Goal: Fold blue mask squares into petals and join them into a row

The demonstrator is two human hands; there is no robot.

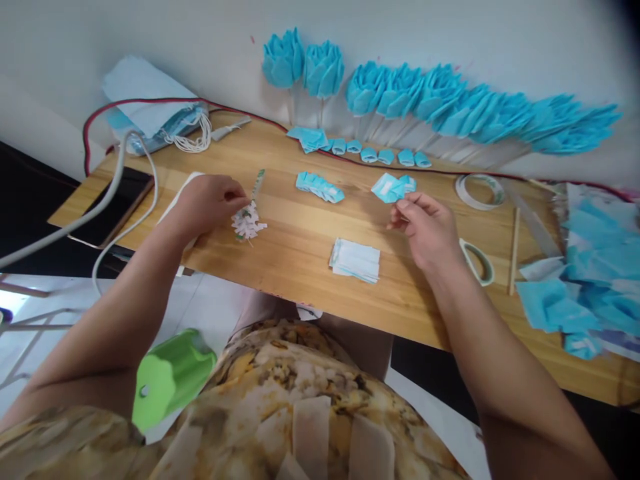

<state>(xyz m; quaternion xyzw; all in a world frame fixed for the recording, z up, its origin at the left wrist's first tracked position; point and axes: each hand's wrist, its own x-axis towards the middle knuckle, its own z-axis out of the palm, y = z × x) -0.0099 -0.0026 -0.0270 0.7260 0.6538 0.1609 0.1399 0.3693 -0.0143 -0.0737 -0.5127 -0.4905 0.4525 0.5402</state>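
A small heap of white scraps [249, 225] lies on the desk [290, 260] at the fingertips of a person's left hand [213, 200], thumb and forefinger drawn close; whether they pinch a scrap cannot be told. A thin green strip [259, 183] extends from the heap toward the wall [210, 40]. The right hand [427, 223], fingers curled and thumb near the forefinger, is just beside a blue fold [387, 189]; any grip on something small is unclear. Between the hands, overlapping blue petals [320, 187] lie farther back than a pale stack [355, 260]. One tape roll [467, 193] lies beyond the right hand, another [489, 273] beside its wrist. Farther right are a stick [514, 252] and piled blue sheets [605, 230]. Blue flowers [367, 88] on stems line the wall behind small blue rolls [369, 155], while a phone [113, 207] lies at far left.
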